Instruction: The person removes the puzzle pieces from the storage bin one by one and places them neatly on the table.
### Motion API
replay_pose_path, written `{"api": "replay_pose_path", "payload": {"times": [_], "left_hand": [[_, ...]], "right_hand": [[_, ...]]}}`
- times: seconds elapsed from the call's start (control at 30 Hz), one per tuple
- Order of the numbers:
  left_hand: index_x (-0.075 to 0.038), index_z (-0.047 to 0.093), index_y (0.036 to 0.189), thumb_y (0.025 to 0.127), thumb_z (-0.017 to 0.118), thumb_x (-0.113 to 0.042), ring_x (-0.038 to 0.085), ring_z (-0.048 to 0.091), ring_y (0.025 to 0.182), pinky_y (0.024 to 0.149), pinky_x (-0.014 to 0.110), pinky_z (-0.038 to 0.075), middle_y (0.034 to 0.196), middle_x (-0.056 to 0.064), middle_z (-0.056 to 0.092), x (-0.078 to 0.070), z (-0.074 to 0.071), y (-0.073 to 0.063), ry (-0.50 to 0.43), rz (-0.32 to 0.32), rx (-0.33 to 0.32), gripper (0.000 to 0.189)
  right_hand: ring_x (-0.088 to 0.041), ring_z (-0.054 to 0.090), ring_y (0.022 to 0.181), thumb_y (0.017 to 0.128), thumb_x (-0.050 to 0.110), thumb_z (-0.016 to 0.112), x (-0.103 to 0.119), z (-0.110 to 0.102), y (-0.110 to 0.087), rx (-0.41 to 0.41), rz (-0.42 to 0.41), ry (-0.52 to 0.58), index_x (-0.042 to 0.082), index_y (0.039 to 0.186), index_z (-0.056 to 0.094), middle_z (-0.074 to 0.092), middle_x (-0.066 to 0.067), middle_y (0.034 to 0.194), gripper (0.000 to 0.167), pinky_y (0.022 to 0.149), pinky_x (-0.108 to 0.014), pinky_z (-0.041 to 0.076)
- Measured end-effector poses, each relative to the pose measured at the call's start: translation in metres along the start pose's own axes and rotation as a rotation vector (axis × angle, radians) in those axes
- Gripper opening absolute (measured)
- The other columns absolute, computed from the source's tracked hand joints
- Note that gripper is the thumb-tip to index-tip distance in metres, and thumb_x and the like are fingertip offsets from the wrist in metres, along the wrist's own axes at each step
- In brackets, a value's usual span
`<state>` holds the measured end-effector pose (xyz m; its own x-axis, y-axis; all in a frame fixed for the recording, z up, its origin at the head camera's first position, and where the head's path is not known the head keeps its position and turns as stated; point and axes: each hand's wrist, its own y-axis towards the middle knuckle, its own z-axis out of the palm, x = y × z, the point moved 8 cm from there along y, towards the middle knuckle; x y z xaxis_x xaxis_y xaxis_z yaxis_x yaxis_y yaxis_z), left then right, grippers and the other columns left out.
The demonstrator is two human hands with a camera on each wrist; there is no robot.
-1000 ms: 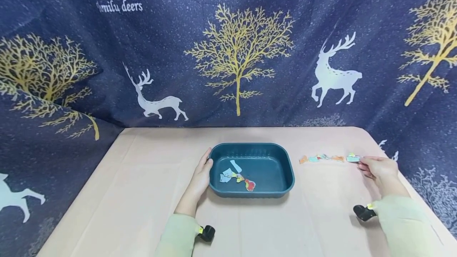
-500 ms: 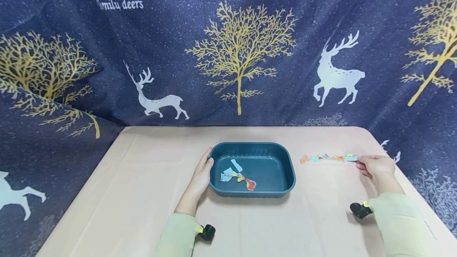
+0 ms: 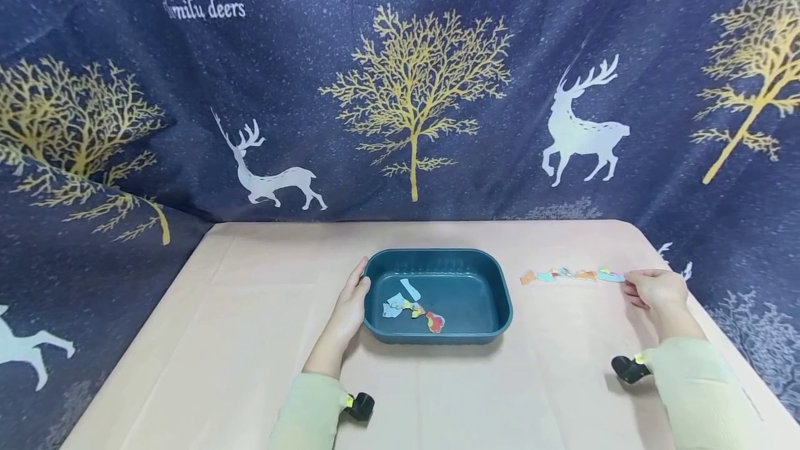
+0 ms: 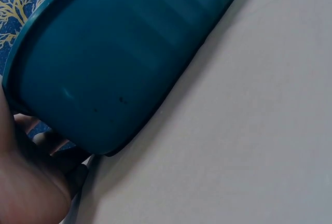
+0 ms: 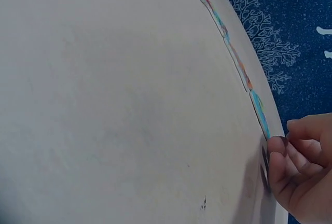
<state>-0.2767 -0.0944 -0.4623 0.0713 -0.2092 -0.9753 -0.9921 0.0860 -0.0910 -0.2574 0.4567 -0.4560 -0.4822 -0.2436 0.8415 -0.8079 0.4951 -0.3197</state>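
A dark teal tray (image 3: 437, 339) stands mid-table in the head view. My left hand (image 3: 347, 307) holds its left end; in the left wrist view the thumb lies by the tray's rim and the fingers (image 4: 49, 140) reach beneath the wall. Off to the right, my right hand (image 3: 661, 292) pinches the right tip of a flat, light blue puzzle piece (image 3: 609, 275). That piece lies at the right end of a row with an orange piece (image 3: 586, 274), a multicoloured piece (image 3: 565, 272), a pale blue piece (image 3: 547, 276) and another orange piece at the left.
Inside the tray, toward its left, lie several loose pieces: a pale strip (image 3: 410, 289), pale blue pieces (image 3: 394, 305) and a red one (image 3: 435, 322). A dark blue deer-print cloth (image 3: 275, 89) hangs behind the beige table (image 3: 469, 394).
My right hand has brought the light blue piece leftward, closing the gap to the orange piece at the row's right end. The left hand and the tray stay put.
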Motion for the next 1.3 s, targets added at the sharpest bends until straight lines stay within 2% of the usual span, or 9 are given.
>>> {"api": "replay_pose_path", "payload": {"times": [0.3,0.4,0.57,0.7,0.83,1.0,1.13,1.27,1.3], "left_hand": [[-0.027,0.018,0.152,0.103,0.026,-0.035,0.027,0.009,0.148,0.118,0.056,0.009,0.159,0.000,0.017,0.003,0.000,0.000,0.005,-0.012,-0.008,0.050],[-0.028,0.018,0.152,0.103,0.026,-0.036,0.027,0.009,0.148,0.118,0.056,0.010,0.159,-0.001,0.017,0.004,0.000,-0.001,0.006,-0.020,-0.010,0.050],[-0.026,0.018,0.152,0.103,0.026,-0.035,0.028,0.009,0.148,0.117,0.056,0.010,0.160,0.000,0.016,0.004,-0.001,0.000,0.004,-0.014,-0.010,0.050],[-0.026,0.018,0.152,0.104,0.026,-0.034,0.030,0.009,0.148,0.117,0.056,0.009,0.160,0.002,0.016,0.004,-0.001,0.001,-0.002,-0.005,-0.005,0.050],[-0.025,0.018,0.152,0.104,0.027,-0.033,0.030,0.008,0.148,0.117,0.056,0.008,0.160,0.002,0.016,0.003,0.001,0.001,-0.015,0.005,0.000,0.050],[-0.024,0.019,0.152,0.104,0.027,-0.031,0.029,0.009,0.148,0.118,0.055,0.009,0.159,0.002,0.016,0.002,0.002,0.000,-0.026,0.011,-0.006,0.049],[-0.024,0.019,0.152,0.104,0.027,-0.031,0.029,0.009,0.148,0.118,0.055,0.009,0.159,0.002,0.017,0.003,0.001,0.000,-0.023,0.007,-0.011,0.049],[-0.023,0.019,0.152,0.104,0.027,-0.031,0.029,0.010,0.148,0.118,0.054,0.009,0.159,0.002,0.017,0.003,0.000,0.001,-0.024,0.011,-0.015,0.050],[-0.022,0.019,0.152,0.104,0.027,-0.031,0.029,0.010,0.148,0.118,0.054,0.009,0.159,0.002,0.017,0.002,0.000,0.001,-0.025,0.013,-0.017,0.050]], "right_hand": [[-0.001,0.065,0.054,0.095,0.020,0.048,0.012,0.008,-0.013,0.061,-0.105,0.001,-0.017,0.129,0.043,0.062,0.017,0.056,0.050,0.057,-0.024,0.058],[-0.001,0.066,0.056,0.096,0.023,0.047,0.020,0.014,-0.020,0.107,-0.144,0.034,-0.012,0.125,0.047,0.064,0.017,0.059,0.045,0.057,-0.024,0.058],[-0.004,0.067,0.056,0.097,0.026,0.049,0.034,0.025,-0.031,0.149,-0.193,0.088,0.002,0.107,0.055,0.066,0.016,0.061,0.027,0.058,-0.025,0.058],[-0.004,0.068,0.060,0.096,0.028,0.052,0.038,0.034,-0.036,0.178,-0.204,0.149,0.011,0.099,0.055,0.068,0.017,0.066,0.018,0.061,-0.025,0.059],[-0.003,0.069,0.065,0.095,0.027,0.055,0.041,0.043,-0.042,0.239,-0.204,0.262,0.018,0.092,0.058,0.070,0.015,0.072,0.010,0.062,-0.025,0.059],[-0.002,0.069,0.072,0.095,0.023,0.057,0.051,0.061,-0.054,0.352,-0.221,0.388,0.020,0.088,0.061,0.071,0.012,0.076,0.008,0.063,-0.022,0.058],[-0.002,0.069,0.075,0.095,0.024,0.058,0.058,0.074,-0.065,0.406,-0.212,0.401,0.018,0.093,0.062,0.071,0.011,0.079,0.008,0.066,-0.023,0.059],[-0.004,0.069,0.078,0.095,0.023,0.059,0.067,0.087,-0.074,0.439,-0.237,0.410,0.009,0.104,0.055,0.072,0.009,0.083,0.017,0.073,-0.022,0.058],[-0.004,0.069,0.078,0.095,0.023,0.059,0.069,0.090,-0.076,0.448,-0.242,0.415,0.010,0.102,0.056,0.072,0.008,0.083,0.015,0.073,-0.022,0.058]]}}
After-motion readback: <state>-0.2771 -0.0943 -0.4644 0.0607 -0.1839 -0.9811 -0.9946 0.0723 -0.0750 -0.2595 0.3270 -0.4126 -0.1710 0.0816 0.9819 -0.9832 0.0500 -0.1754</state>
